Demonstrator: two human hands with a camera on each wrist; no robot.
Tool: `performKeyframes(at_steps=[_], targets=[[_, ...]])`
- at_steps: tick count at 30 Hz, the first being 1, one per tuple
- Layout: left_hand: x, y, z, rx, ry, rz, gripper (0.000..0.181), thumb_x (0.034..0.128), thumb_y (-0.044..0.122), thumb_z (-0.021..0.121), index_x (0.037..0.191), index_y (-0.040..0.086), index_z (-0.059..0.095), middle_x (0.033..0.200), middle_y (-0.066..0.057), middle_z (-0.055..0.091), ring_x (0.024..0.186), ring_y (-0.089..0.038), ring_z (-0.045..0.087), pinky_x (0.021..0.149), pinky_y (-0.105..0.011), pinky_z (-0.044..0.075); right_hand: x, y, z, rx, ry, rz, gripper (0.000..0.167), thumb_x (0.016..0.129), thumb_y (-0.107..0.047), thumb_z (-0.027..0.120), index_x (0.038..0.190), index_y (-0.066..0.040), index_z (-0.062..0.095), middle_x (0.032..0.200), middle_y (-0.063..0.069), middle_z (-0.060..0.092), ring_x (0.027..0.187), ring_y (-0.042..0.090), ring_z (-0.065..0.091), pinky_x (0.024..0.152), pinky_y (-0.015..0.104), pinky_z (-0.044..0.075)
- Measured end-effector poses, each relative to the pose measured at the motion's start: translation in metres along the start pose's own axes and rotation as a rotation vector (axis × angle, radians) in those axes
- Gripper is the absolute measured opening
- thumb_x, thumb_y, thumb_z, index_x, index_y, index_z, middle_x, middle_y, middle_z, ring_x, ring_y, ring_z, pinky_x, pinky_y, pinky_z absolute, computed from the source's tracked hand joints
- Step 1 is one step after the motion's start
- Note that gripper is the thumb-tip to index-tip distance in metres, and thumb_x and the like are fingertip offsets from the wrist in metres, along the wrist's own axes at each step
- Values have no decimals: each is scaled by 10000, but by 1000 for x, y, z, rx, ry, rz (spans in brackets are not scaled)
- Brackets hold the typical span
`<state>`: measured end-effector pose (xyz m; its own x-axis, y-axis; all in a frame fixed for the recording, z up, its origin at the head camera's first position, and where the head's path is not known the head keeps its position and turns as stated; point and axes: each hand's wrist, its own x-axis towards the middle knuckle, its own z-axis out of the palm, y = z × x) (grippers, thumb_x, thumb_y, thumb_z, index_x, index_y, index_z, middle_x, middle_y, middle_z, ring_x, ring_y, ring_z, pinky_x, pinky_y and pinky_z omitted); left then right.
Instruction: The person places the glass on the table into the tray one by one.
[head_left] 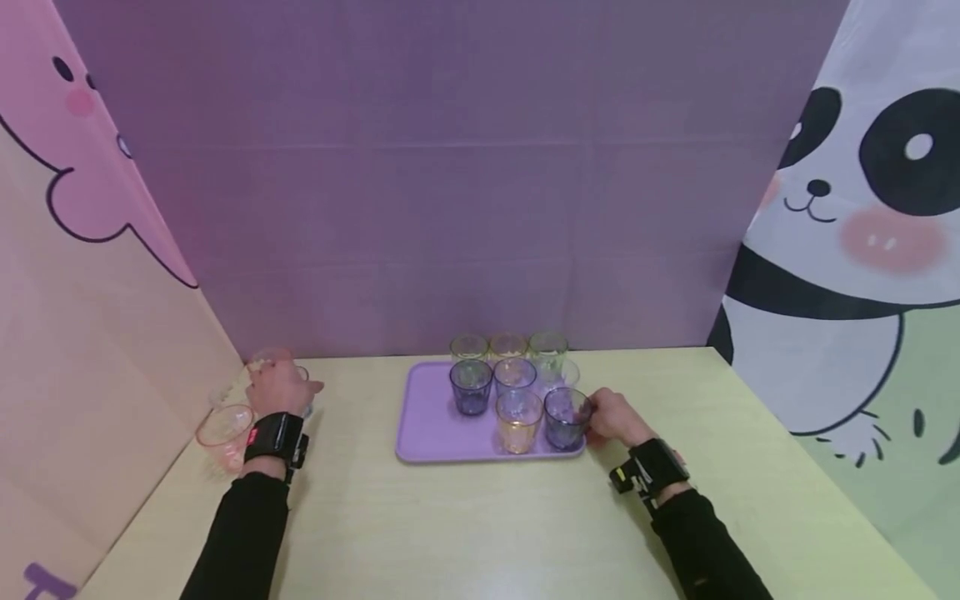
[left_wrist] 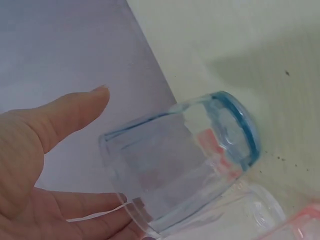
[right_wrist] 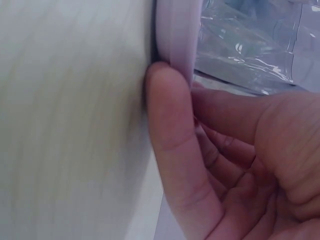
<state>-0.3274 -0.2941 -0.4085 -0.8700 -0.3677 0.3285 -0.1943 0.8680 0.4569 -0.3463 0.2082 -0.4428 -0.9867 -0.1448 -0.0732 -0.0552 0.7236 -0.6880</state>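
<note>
Tray: lilac, lying on the counter mid-scene, tumblers crowded toward its right half.
Right hand: pinching the Tray's right edge near the smoky tumbler; an uneven pull could tip the load or knock that glass.
Left hand: loose, thumb spread away from the blue-based tumbler, fingers at its rim; contact unclear.
Far-left glasses: blue-based tumbler just beside a pink tumbler; a hurried grasp could topple either.
Amber tumbler: at the Tray's near edge, likely to slide if that side dips.
</note>
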Motion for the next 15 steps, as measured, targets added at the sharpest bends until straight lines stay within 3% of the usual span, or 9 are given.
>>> performKeyframes(at_steps=[10,15], targets=[[1,-3,3,67,1,-9,586,703,201,733,1177,4,449,1105,-378,472,1070,-567,324,827,-675,235,1,1,0,9,4,10,203,753,122,516,890,34,636,678,102,631,526,197,611,480,310,518],[4,-9,8,99,-8,-14,527,696,243,739,1106,-10,524,1108,-348,486,1093,-556,302,847,-688,204,2,3,0,12,1,17,224,748,127,504,907,36,634,688,105,633,531,197,611,484,309,518]])
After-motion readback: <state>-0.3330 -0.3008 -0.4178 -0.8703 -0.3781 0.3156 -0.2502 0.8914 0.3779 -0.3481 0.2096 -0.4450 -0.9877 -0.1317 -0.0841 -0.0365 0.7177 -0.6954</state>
